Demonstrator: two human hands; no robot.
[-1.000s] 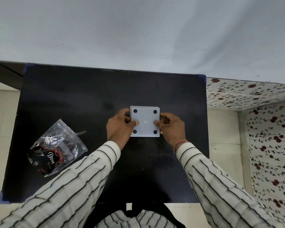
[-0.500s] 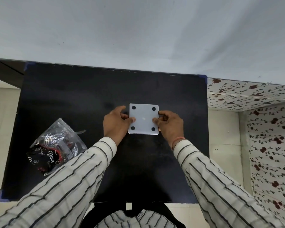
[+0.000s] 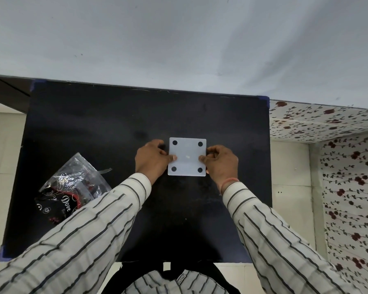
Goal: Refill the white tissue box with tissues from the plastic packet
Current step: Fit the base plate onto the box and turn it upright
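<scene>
The white tissue box (image 3: 187,153) sits upside down at the middle of the black table (image 3: 115,124), its square base with black round feet at the corners facing up. My left hand (image 3: 152,159) grips its left side, thumb on the base. My right hand (image 3: 220,161) grips its right side the same way. The plastic packet (image 3: 72,187), clear and crinkled with a black "Dove" print, lies at the table's left, partly behind my left sleeve. The box's opening is hidden underneath.
A white wall rises right behind the table's far edge. A floral-papered surface (image 3: 327,124) stands to the right of the table. Pale floor tiles show on both sides.
Both hands and the box have stayed almost in place; my thumbs have shifted slightly on the base. The view has drifted a little.
</scene>
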